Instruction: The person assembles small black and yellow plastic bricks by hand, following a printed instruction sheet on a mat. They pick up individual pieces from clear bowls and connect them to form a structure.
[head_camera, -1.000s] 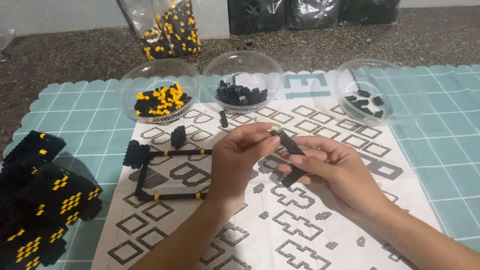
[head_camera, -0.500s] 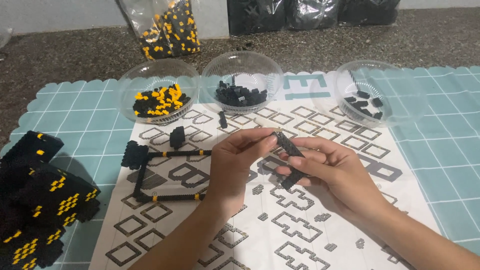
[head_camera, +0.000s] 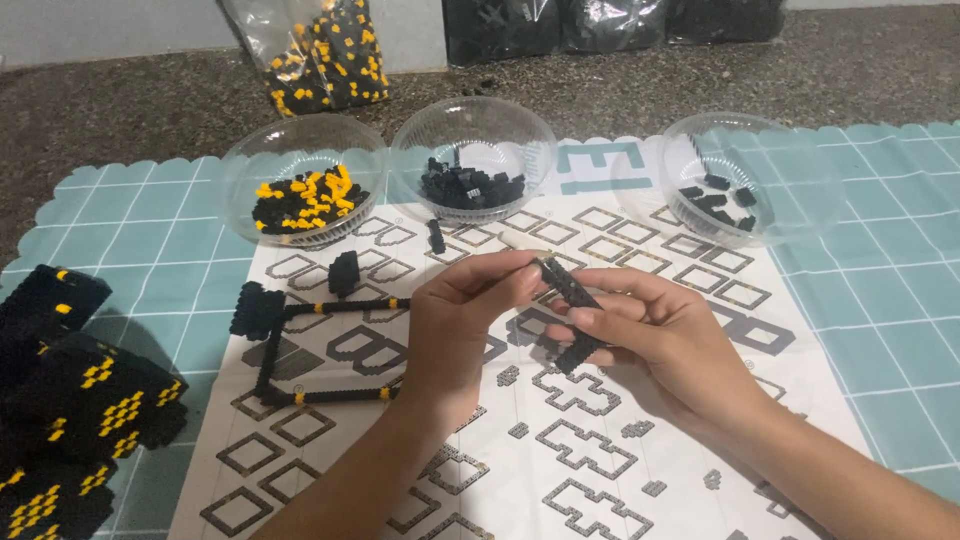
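Both hands met above printed sheet (head_camera: 620, 440). Right hand (head_camera: 660, 340) gripped long black brick strip (head_camera: 572, 312); left hand (head_camera: 455, 320) fingers pinched its upper end. Risk: thin strip likely to snap apart or slip under uneven pressure, dropping pieces onto black frame (head_camera: 300, 350) nearby.

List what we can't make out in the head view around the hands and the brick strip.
- Black brick strip: its middle is hidden by the right hand fingers; stud count too small to tell.
- Left hand: fingertip contact on the strip's top end is covered by its own fingers.
- Black-and-yellow block build: cut off by the left and bottom edges.
- Bags at the top: cut off by the top edge.
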